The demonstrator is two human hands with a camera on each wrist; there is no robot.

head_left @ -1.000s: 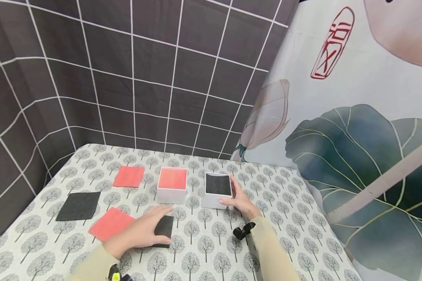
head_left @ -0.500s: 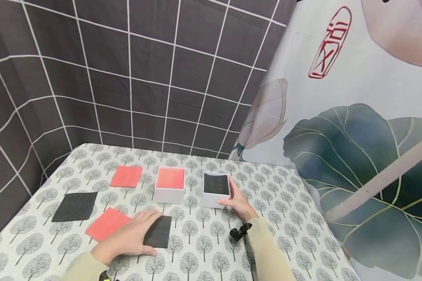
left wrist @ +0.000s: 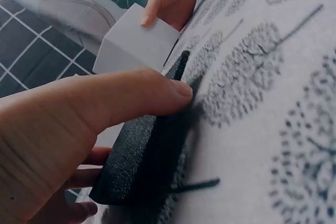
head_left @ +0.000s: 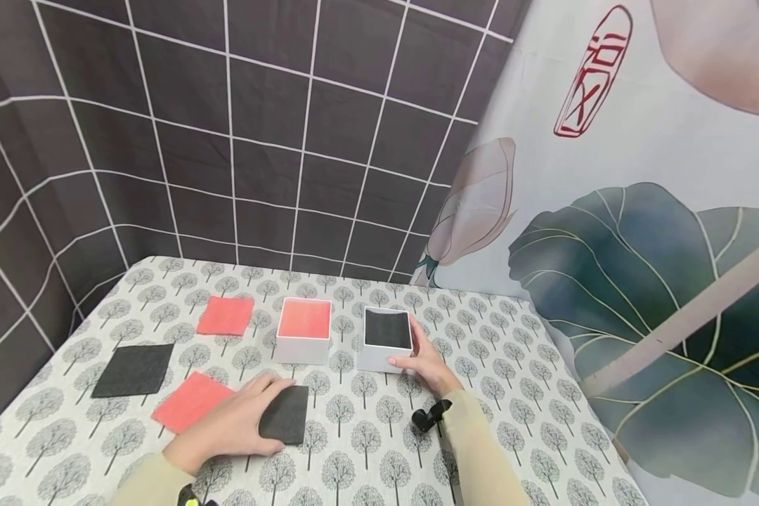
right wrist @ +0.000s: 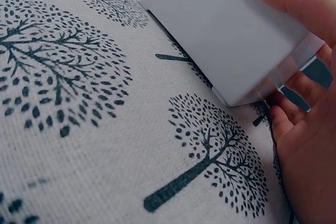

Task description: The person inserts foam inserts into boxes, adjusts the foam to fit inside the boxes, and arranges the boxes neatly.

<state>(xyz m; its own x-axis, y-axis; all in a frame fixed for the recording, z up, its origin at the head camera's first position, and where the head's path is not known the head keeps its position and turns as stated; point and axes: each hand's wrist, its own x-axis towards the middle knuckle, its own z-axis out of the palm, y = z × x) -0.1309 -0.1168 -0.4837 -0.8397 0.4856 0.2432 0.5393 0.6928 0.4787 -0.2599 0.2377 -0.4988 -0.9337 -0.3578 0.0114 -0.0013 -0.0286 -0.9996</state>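
My left hand [head_left: 237,420] spans a black cloth square [head_left: 289,416] at the front of the table, thumb at its near edge, fingers at its far side. In the left wrist view the thumb and curled fingers grip this black square [left wrist: 139,166] between them, and it bows upward there. My right hand [head_left: 425,358] holds a white box [head_left: 379,359] by its front and right side; black material fills it up to near the rim. In the right wrist view the thumb lies on the wall of the white box [right wrist: 226,30] and fingers curl at its other side.
Left of the held box stands a second white box [head_left: 301,351] with red material inside. A red square [head_left: 225,315] lies at the back, a black square [head_left: 133,370] at left, and another red square [head_left: 192,400] next to my left hand. The tree-print tablecloth [head_left: 367,436] covers the table.
My left hand has shifted left over the black cloth square, so more of the square shows. My right hand keeps its hold on the white box.
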